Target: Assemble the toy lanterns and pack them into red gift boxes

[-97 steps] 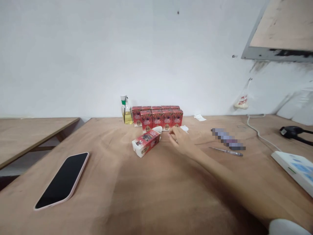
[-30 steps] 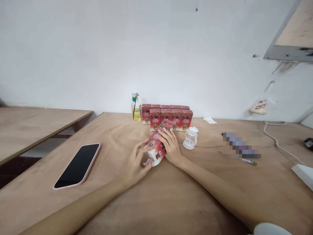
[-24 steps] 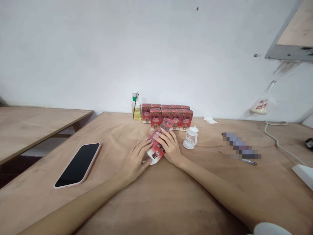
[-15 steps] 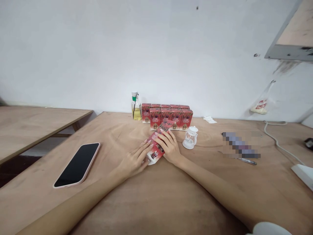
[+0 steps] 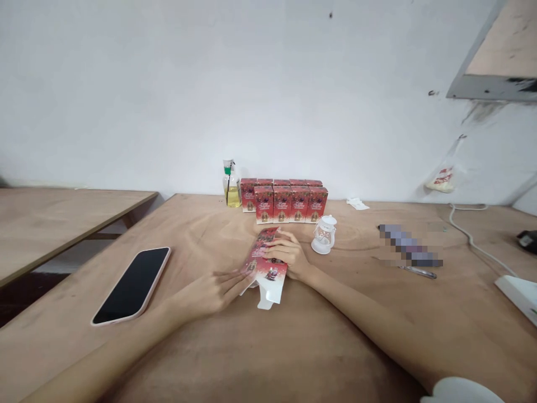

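A red and white carton [image 5: 265, 262] lies flattened on the wooden table [image 5: 293, 347], its white flap open toward me. My right hand [image 5: 291, 254] rests on the carton's far right side, fingers curled over it. My left hand [image 5: 210, 290] lies flat on the table at the carton's near left edge, fingertips touching it, fingers stretched out. A small clear lantern with a white top [image 5: 324, 235] stands just right of my right hand. A row of upright red boxes [image 5: 289, 198] stands behind, near the wall.
A phone with a pink case [image 5: 132, 284] lies face up at the left. A bottle of yellow liquid [image 5: 231, 184] stands left of the boxes. A screwdriver [image 5: 417, 272], a white cable [image 5: 472, 238] and a white box [image 5: 519, 292] are at the right. A second table [image 5: 54, 215] is at the left.
At first only my right hand reached toward the lantern beside the lying box. Since then both hands took the carton, pressed it flat and drew it nearer; its flap has opened.
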`<state>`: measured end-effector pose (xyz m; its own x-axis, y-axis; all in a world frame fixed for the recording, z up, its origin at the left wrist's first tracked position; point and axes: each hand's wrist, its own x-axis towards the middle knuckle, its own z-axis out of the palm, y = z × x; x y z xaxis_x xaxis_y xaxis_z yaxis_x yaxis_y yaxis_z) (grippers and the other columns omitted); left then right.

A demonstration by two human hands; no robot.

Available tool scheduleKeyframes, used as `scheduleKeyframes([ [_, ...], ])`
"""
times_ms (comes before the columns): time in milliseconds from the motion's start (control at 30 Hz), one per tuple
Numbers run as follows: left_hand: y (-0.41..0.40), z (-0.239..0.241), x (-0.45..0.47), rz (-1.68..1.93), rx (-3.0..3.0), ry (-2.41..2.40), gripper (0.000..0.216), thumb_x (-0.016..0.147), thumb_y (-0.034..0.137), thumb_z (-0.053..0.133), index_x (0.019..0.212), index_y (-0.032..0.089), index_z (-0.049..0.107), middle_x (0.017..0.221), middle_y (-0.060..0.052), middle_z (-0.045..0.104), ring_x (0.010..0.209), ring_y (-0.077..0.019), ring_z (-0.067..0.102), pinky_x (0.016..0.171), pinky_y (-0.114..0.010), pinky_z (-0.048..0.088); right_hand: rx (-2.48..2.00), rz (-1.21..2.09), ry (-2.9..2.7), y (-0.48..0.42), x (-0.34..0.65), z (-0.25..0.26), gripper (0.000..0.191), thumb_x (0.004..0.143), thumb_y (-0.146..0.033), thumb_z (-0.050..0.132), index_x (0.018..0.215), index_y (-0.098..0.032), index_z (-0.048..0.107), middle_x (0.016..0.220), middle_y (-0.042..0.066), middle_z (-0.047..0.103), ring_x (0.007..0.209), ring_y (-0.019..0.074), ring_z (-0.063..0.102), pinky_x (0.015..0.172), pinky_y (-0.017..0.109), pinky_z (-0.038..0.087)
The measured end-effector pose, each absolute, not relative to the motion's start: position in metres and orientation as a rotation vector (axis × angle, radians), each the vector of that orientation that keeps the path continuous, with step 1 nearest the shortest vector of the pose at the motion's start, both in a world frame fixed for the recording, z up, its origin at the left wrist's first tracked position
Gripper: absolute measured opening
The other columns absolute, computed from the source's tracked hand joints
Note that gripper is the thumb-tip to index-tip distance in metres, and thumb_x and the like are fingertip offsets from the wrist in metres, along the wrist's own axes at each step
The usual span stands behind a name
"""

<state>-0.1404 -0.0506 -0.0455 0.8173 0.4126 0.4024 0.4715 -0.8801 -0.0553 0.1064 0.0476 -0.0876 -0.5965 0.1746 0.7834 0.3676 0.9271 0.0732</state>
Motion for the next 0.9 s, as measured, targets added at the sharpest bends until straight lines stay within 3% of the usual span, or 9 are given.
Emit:
scheduleKeyframes([
  [167, -0.055, -0.019, -0.185, -0.657, -2.493, -0.896, 0.050, 0.087, 0.011, 0.034, 0.135, 0.021, 0.046, 0.121, -0.008, 0.064, 0.091, -0.0175, 0.068, 0.070, -0.024, 0.055, -0.589, -0.380, -2.178, 0.034, 0.102, -0.079, 0.056, 0.081, -0.005, 0.037, 0.136, -0.012, 0.040, 0.138, 0.012, 0.049, 0.132, 0.0179, 0.041, 0.109, 0.043, 0.036],
  [200, -0.055, -0.009, -0.195, -0.719, -2.388, -0.945, 0.051, 0.087, 0.013, 0.033, 0.136, 0.021, 0.044, 0.121, -0.008, 0.064, 0.092, -0.0173, 0.068, 0.069, -0.024, 0.054, -0.631, -0.402, -2.154, 0.032, 0.102, -0.079, 0.059, 0.079, -0.004, 0.037, 0.138, -0.011, 0.036, 0.140, 0.014, 0.046, 0.133, 0.0192, 0.039, 0.109, 0.044, 0.036],
  [267, -0.054, 0.014, -0.210, -0.638, -2.227, -1.207, 0.051, 0.086, 0.021, 0.039, 0.137, 0.020, 0.042, 0.124, -0.007, 0.061, 0.100, -0.0211, 0.064, 0.082, -0.032, 0.053, -0.680, -0.451, -2.113, 0.030, 0.105, -0.080, 0.062, 0.078, -0.005, 0.038, 0.140, -0.012, 0.032, 0.142, 0.015, 0.044, 0.135, 0.0219, 0.036, 0.108, 0.046, 0.037],
  [333, -0.051, 0.037, -0.217, -0.508, -1.886, -1.581, 0.051, 0.088, 0.017, 0.030, 0.138, 0.017, 0.040, 0.115, -0.008, 0.065, 0.094, -0.0214, 0.065, 0.085, -0.038, 0.050, -0.684, -0.513, -2.079, 0.027, 0.112, -0.082, 0.063, 0.078, -0.005, 0.039, 0.140, -0.015, 0.031, 0.143, 0.014, 0.042, 0.135, 0.0231, 0.036, 0.107, 0.048, 0.037],
  [467, -0.023, 0.062, -0.219, -0.142, -1.666, -1.837, 0.053, 0.090, 0.008, 0.015, 0.141, -0.003, 0.022, 0.113, -0.021, 0.059, 0.099, -0.0302, 0.061, 0.081, -0.046, 0.049, -0.632, -0.669, -2.008, 0.020, 0.131, -0.085, 0.062, 0.077, -0.002, 0.040, 0.137, -0.019, 0.035, 0.141, 0.012, 0.044, 0.134, 0.0230, 0.038, 0.108, 0.049, 0.036],
  [533, 0.001, 0.061, -0.217, -0.030, -1.712, -1.899, 0.049, 0.091, 0.006, 0.008, 0.133, -0.014, 0.026, 0.101, -0.025, 0.060, 0.098, -0.0333, 0.061, 0.078, -0.044, 0.049, -0.652, -0.726, -1.972, 0.018, 0.141, -0.087, 0.061, 0.078, -0.003, 0.043, 0.135, -0.022, 0.037, 0.140, 0.010, 0.044, 0.133, 0.0237, 0.039, 0.109, 0.050, 0.034],
  [633, 0.042, 0.046, -0.207, -0.012, -1.830, -1.930, 0.046, 0.092, 0.001, 0.009, 0.131, -0.010, 0.032, 0.097, -0.021, 0.062, 0.101, -0.0331, 0.060, 0.079, -0.044, 0.047, -0.741, -0.784, -1.858, 0.019, 0.154, -0.090, 0.060, 0.078, -0.006, 0.049, 0.134, -0.025, 0.038, 0.143, 0.009, 0.037, 0.132, 0.0261, 0.038, 0.110, 0.054, 0.030],
  [767, 0.085, 0.024, -0.180, -0.043, -1.865, -1.971, 0.032, 0.088, 0.002, 0.028, 0.104, -0.008, 0.054, 0.092, -0.026, 0.062, 0.096, -0.0332, 0.062, 0.075, -0.040, 0.048, -0.841, -0.776, -1.662, 0.023, 0.167, -0.092, 0.065, 0.079, -0.013, 0.057, 0.136, -0.026, 0.029, 0.147, 0.013, 0.024, 0.135, 0.0321, 0.031, 0.107, 0.063, 0.027],
  [900, 0.087, 0.014, -0.146, -0.178, -1.908, -1.872, 0.033, 0.084, 0.007, 0.038, 0.113, -0.002, 0.051, 0.107, -0.029, 0.058, 0.103, -0.0350, 0.056, 0.076, -0.041, 0.047, -1.009, -0.557, -1.600, 0.031, 0.179, -0.092, 0.073, 0.079, -0.030, 0.064, 0.138, -0.020, 0.022, 0.144, 0.020, 0.023, 0.138, 0.0378, 0.021, 0.103, 0.066, 0.030],
])
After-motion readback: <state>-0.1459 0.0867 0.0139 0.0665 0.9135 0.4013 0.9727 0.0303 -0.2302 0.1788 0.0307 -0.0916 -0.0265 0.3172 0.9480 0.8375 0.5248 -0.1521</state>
